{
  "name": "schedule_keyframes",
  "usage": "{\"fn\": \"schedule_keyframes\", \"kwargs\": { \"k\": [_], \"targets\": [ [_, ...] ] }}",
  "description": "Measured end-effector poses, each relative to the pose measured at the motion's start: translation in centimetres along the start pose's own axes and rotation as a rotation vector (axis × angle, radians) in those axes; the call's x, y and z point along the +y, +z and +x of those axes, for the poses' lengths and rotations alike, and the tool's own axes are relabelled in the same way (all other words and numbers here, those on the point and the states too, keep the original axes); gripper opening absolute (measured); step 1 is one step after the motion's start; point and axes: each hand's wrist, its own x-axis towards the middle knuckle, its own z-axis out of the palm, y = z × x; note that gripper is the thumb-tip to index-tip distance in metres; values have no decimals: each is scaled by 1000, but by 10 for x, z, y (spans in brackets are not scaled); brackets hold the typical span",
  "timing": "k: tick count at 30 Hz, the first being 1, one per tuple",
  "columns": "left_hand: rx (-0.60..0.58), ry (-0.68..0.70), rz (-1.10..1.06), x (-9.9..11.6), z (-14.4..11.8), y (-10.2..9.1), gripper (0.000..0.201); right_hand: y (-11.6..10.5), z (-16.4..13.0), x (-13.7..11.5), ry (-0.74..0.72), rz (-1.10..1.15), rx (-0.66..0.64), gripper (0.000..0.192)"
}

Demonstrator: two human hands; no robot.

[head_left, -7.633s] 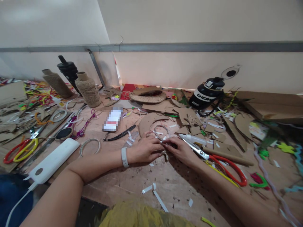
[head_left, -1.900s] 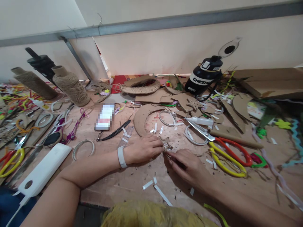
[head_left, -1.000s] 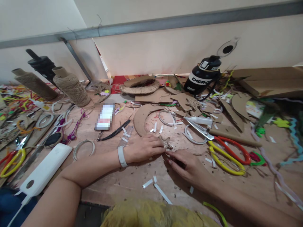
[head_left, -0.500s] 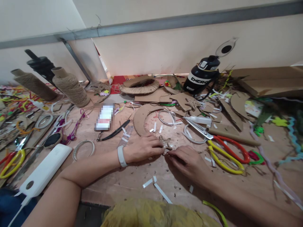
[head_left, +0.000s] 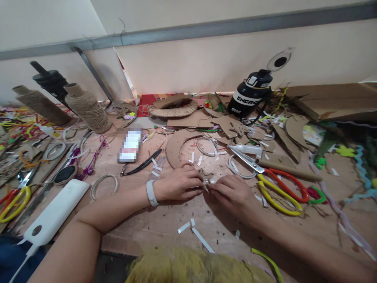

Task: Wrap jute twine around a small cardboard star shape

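A small brown piece (head_left: 205, 175), seemingly wrapped in twine, is at the middle of the table between my two hands; its exact shape is partly hidden by fingers. My left hand (head_left: 183, 182), a pale band on its wrist, pinches the piece from the left with bent fingers. From the right, my right hand (head_left: 231, 191) has thumb and fingertips pressed together at its near edge. Behind the hands lies a curved cardboard ring (head_left: 174, 148). Large scissors (head_left: 277, 184) with red and yellow handles rest open to the right.
Twine spools (head_left: 87, 108) stand at the left, a black bottle (head_left: 250, 94) with its lid up at the back. A phone (head_left: 129, 146), a white power bank (head_left: 57, 212), a glue bottle (head_left: 247, 150) and white paper strips (head_left: 202, 240) lie around. Cardboard scraps (head_left: 285, 139) clutter the right.
My left fingers have risen and bent more over the piece. My right fingertips have come up closer to it. Everything else stays in place.
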Motion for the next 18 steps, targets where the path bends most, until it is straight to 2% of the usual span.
{"fn": "schedule_keyframes", "kwargs": {
  "k": [7, 18],
  "targets": [
    [-7, -34, 22, -2, -2, 1, 22, -3, 9, 10, -33, 42, -37, 20],
    [37, 28, 0, -6, -3, 4, 22, 0, 5, 10, -21, 54, -61, 14]
  ]
}}
